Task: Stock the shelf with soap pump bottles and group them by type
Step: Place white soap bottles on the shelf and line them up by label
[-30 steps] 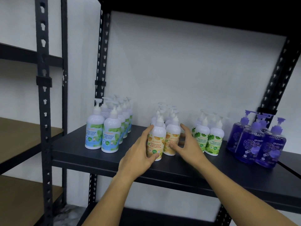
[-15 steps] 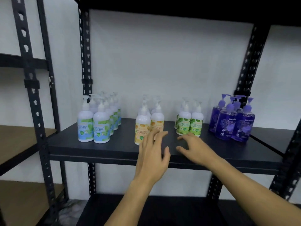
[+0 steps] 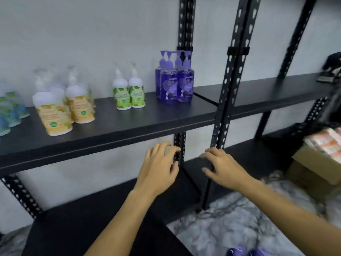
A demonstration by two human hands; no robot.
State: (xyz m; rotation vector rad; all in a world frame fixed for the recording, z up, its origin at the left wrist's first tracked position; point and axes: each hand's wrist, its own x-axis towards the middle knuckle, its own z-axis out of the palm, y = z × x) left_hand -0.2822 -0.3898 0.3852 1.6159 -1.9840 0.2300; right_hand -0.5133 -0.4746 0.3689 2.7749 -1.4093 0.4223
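Observation:
Pump bottles stand in groups on a black shelf [image 3: 140,124]: blue-green labelled ones [image 3: 9,111] at the far left edge, orange-labelled ones [image 3: 62,108], green-labelled ones [image 3: 129,93], and purple ones [image 3: 174,82] next to the upright post. My left hand [image 3: 158,169] and my right hand [image 3: 223,167] hang below the shelf's front edge, fingers loosely spread, holding nothing and touching no bottle.
Black perforated uprights [image 3: 230,74] divide this shelf from a second one to the right. A cardboard box [image 3: 317,163] with packaged goods sits low at the right. A lower black shelf [image 3: 103,218] and marble-patterned floor [image 3: 249,228] lie below. Purple bottle tops [image 3: 245,252] show at the bottom edge.
The view has swung right and down. Both hands have left the orange-labelled bottles and dropped below the shelf edge, empty.

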